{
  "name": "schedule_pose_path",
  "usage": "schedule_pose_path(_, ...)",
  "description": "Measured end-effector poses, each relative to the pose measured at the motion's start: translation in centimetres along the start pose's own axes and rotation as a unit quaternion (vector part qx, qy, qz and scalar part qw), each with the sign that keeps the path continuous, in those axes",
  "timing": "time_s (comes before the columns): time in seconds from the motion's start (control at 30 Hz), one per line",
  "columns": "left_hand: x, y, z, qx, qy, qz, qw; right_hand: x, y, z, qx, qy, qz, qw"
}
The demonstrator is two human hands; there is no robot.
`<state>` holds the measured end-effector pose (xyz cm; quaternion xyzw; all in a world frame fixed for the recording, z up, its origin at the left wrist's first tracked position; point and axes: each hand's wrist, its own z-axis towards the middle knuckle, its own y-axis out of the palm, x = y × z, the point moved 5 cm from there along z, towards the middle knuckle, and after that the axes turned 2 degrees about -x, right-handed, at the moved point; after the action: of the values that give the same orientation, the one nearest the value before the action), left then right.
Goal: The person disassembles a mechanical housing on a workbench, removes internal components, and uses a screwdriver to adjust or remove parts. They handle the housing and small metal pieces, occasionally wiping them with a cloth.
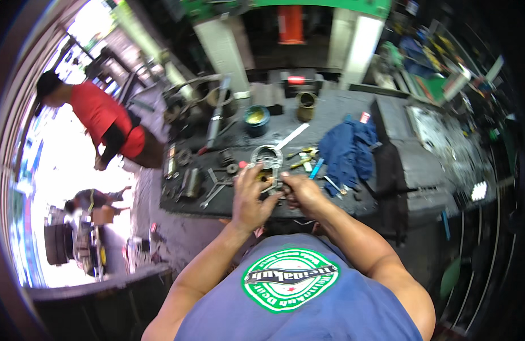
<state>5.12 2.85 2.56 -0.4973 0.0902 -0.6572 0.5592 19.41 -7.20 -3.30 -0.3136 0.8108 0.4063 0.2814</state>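
Both my hands meet over a grey metal engine part (267, 157) with a round opening, at the near edge of a dark, greasy workbench (331, 108). My left hand (250, 198) grips the part's left side, fingers curled over it. On the right side my right hand (300, 193) is closed, apparently around a small tool or fitting that its fingers hide. A yellowish piece shows inside the part between my hands.
Wrenches (216, 190), a metal cylinder (193, 183), a blue rag (348, 149), a blue tin (256, 119), a brass can (306, 106) and a long strut (215, 119) lie on the bench. Left, outside, a person in red (103, 122) bends over; another crouches lower down (92, 200).
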Motion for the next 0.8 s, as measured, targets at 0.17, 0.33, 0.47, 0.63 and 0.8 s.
schedule_pose_path(0.17,-0.3,-0.2,0.0,0.006,-0.006,-0.027,1.0,-3.2,0.1,-1.8,0.112,-0.345,-0.454,0.814)
schedule_pose_path(0.33,-0.4,-0.4,-0.1,0.007,-0.015,-0.043,0.999,0.7,-1.0,0.6,-0.025,0.006,0.036,0.999)
schedule_pose_path(0.47,-0.4,-0.4,-0.1,0.006,-0.011,-0.047,0.999,-1.6,-0.9,-0.2,0.097,-0.295,-0.291,0.905)
schedule_pose_path(0.63,-0.6,-0.3,-0.1,0.006,-0.008,-0.045,0.999,0.1,-1.2,0.4,0.008,-0.101,-0.121,0.987)
schedule_pose_path(0.8,-0.6,-0.4,0.0,0.003,-0.009,-0.047,0.999,-1.2,-0.9,-0.4,0.072,-0.223,-0.24,0.942)
